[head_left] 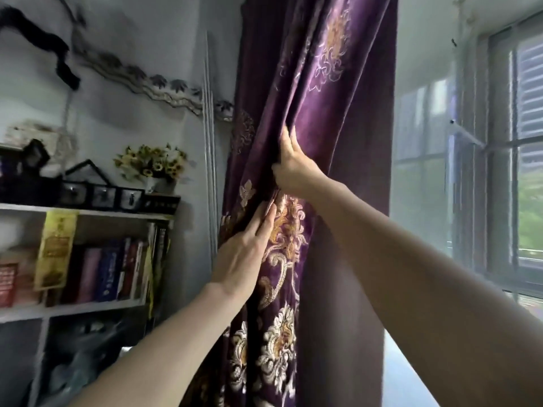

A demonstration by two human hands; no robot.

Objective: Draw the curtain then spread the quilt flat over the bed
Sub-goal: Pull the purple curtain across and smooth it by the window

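Purple velvet curtain [320, 118] hangs bunched between a bookshelf [88, 214] and a bright window [505, 160]. Sunflowers [152, 163] top the shelf. Both arms reach up: the right hand [293, 168] grips a fold with fingers [286, 139] clamped, while the left hand [244, 257] presses flat below, fingers together on the embroidery.

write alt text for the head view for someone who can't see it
Two bare hands reach up to a bunched purple curtain with gold and white embroidery: the right hand higher, fingers tucked into a fold, the left hand lower, laid on the fabric. A bookshelf with books and flowers stands to the left, a bright uncovered window to the right.
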